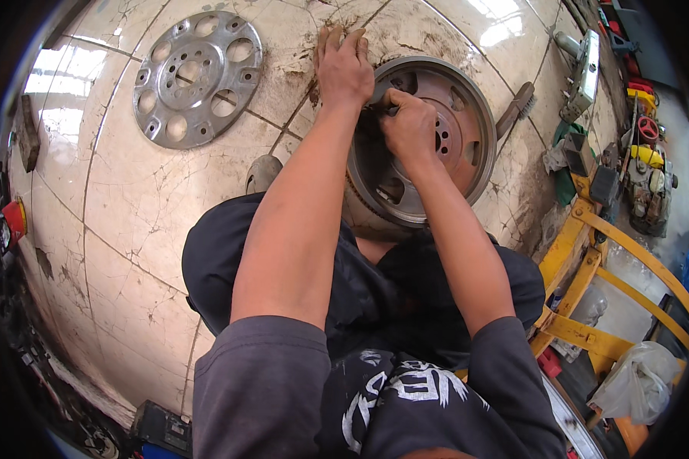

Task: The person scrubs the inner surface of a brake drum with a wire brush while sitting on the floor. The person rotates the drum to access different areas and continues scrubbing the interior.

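A round flywheel (465,126) with a toothed rim lies on the tiles in front of my knees, brown with rust on its right and blackened on its left. My right hand (410,126) is closed on its upper left face, fingers curled under. Whatever those fingers grip is hidden. My left hand (344,67) rests beside the far left rim, fingers stretched out over the floor, holding nothing. Off to the left lies a clean silver flexplate (199,79) with round holes. A wooden-handled wire brush (517,109) lies against the flywheel's right side.
A yellow metal frame (582,268) stands close on my right, with a white plastic bag (637,381) near it. Farther right are a silver metal part (584,76) and assorted tools. A red lamp (14,220) and a dark wooden block (28,134) lie at far left.
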Demonstrator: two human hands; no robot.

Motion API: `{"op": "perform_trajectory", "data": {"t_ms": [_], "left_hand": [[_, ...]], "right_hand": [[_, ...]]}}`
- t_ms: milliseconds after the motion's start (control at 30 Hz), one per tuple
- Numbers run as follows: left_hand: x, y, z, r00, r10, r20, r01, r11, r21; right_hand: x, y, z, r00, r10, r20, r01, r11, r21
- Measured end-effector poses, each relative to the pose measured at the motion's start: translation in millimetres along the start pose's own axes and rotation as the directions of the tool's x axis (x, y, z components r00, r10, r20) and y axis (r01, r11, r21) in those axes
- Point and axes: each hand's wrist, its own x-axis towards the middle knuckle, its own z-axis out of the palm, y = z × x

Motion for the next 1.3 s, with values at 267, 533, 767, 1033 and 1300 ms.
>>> {"op": "perform_trajectory", "data": {"t_ms": [267,533,767,1033,1300], "left_hand": [[0,-2,2,1.000,0.016,-0.002,-0.016,1.000,0.014],[0,1,3,1.000,0.028,0.002,-0.028,0.999,0.046],[-2,6,4,1.000,0.018,0.012,-0.018,1.000,0.026],[0,-2,3,1.000,0.004,0.031,-0.005,0.999,0.051],[1,-3,4,0.999,-0.005,0.038,0.003,0.999,0.033]], "right_hand": [[1,-8,0,0.987,0.151,0.048,-0.149,0.988,-0.045],[4,-10,-6,0.970,0.223,0.099,-0.225,0.974,0.007],[-13,-2,-19,0.991,0.135,0.003,-0.134,0.980,0.148],[-8,-12,-34,0.957,0.289,0.013,-0.279,0.912,0.300],[-3,11,-7,0.956,-0.201,-0.213,0.183,0.978,-0.101]]}}
